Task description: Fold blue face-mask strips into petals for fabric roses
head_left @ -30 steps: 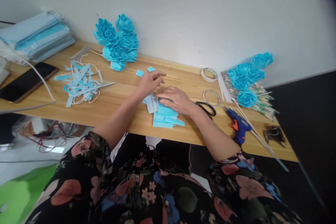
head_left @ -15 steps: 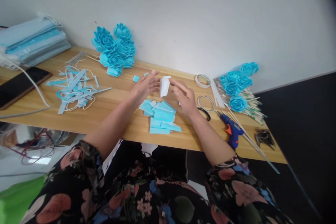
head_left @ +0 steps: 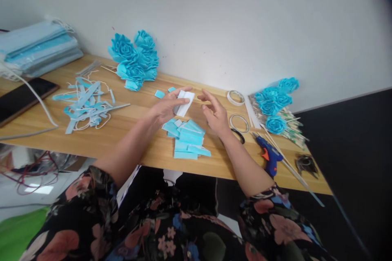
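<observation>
Since the earlier frame the white piece (head_left: 184,105) is shifting from the right hand's fingertips into the left hand (head_left: 168,106), and the right hand (head_left: 217,116) is now standing apart from it; the pile of blue pieces (head_left: 189,138) is staying on the table (head_left: 214,159), just below both hands. The step in hand, as far as one can judge, is the handling of this single piece above the table; a next move with both hands would be calling for the right fingertips to close the short gap and pinch the piece's free edge, while the left thumb keeps it flat. The left hand is grasping the piece, its thumb lying across the white face and its fingers reaching behind; the right hand is looking released, thumb and forefinger parted and curving toward the piece, though whether anything is hiding under its palm one cannot tell. Both forearms are angling inward over the table's near edge; the black scissor handle (head_left: 238,135) is lying beside the right wrist.
</observation>
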Tool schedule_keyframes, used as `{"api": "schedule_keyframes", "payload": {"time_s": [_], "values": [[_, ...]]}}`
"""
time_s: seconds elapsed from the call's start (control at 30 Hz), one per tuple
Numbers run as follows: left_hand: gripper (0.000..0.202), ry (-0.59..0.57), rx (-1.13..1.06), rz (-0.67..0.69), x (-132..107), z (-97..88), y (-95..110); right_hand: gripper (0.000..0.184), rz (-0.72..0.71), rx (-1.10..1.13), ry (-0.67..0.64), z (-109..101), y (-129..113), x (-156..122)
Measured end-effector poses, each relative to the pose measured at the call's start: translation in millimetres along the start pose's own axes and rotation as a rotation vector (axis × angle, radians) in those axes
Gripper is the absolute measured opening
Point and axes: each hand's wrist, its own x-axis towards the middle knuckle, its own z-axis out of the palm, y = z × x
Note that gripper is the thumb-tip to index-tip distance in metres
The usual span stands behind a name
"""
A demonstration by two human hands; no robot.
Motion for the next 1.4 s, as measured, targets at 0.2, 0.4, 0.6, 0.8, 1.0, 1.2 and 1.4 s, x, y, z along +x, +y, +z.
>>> {"api": "schedule_keyframes", "payload": {"time_s": [0.2, 0.4, 0.6, 0.8, 1.0, 1.2, 1.4], "values": [[0.062, -0.141, 0.112, -0.026, -1.5, 2.1, -3.2, 0.029, 0.069, 0.102, -0.066, -4.2, 0.2, 2.7], [0.057, -0.205, 0.198, -0.033, -3.1, 4.4, -2.4, 0.01, -0.086, 0.051, -0.13, -4.9, 4.0, 6.2], [0.053, -0.057, 0.193, 0.029, 3.1, -2.8, -6.8, 0.01, -0.087, -0.015, -0.096, -7.5, 7.6, 8.0], [0.048, 0.005, 0.266, 0.121, 7.9, -7.1, -12.9, 0.01, -0.043, 0.037, -0.099, -5.0, 7.3, 6.8], [0.052, -0.034, 0.282, 0.168, 7.9, -5.4, -16.2, 0.023, 0.183, 0.161, -0.061, 0.5, 6.9, 4.5], [0.05, -0.036, 0.272, 0.14, 6.2, -2.3, -17.1, 0.023, 0.228, 0.146, -0.025, 3.4, 5.0, 3.0], [0.046, -0.08, 0.284, 0.118, 6.0, -1.8, -17.1, 0.02, 0.191, 0.122, -0.015, 5.0, 4.8, 2.8]]}}
